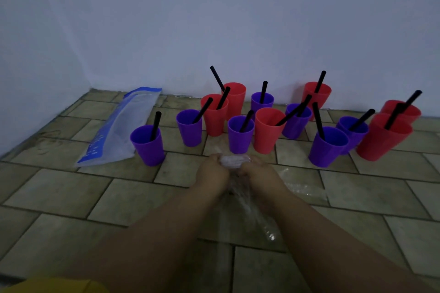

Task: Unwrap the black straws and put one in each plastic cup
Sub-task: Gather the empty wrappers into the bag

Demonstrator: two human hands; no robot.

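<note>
Tiled floor meets wall. Blue-and-clear bag lies flat at left. Purple and red plastic cups clustered near wall, black straws leaning inside them. Left hand and right hand together just before cups, each grip clenched on crumpled clear wrapper.

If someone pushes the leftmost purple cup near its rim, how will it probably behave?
Probably light: the leftmost purple cup looks like thin plastic holding only a black straw. It is tall with a narrower base, so it may tip rather than slide.

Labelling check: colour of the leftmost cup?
Leftmost cup is purple, black straw inside; head view.
</note>
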